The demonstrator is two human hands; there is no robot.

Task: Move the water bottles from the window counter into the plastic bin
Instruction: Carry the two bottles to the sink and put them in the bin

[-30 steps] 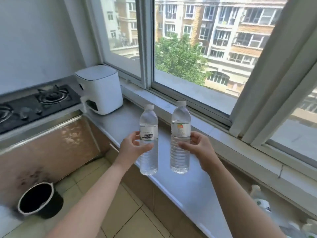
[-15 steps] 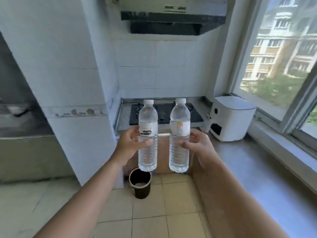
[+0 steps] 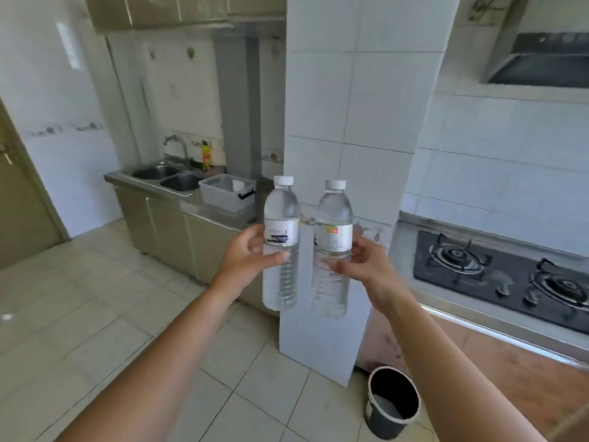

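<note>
Fingers first: the left hand (image 3: 247, 256) wraps the left water bottle (image 3: 281, 242) at mid-height, thumb across the front just under the label, the other fingers curled round the back and out of sight. The right hand (image 3: 366, 261) does the mirror of it on the right water bottle (image 3: 332, 247), thumb pressing the ribbed lower body, fingertips showing round the far side at the label. Both grips sit near the middle of the bottle, which looks like a choice for balance, since these are full and capped.

Both bottles hang upright in the air, caps up, side by side with a narrow gap between them, held out at chest level in front of the white tiled pillar (image 3: 347, 154). Carrying one per hand clears two in a single trip, I'd say.

Out beyond the left bottle sits the target, a grey plastic bin (image 3: 223, 194) with a dark handle, on the steel counter (image 3: 204, 207) just beside the double sink (image 3: 169, 177). It stands open-topped with something pale inside; I can't tell what. The gas hob (image 3: 497, 269) lies off to the right, a black bucket (image 3: 393, 401) on the floor at the pillar's foot.

My read: this is the carry, bottles well apart from the bin, a walk across open tile to come.
</note>
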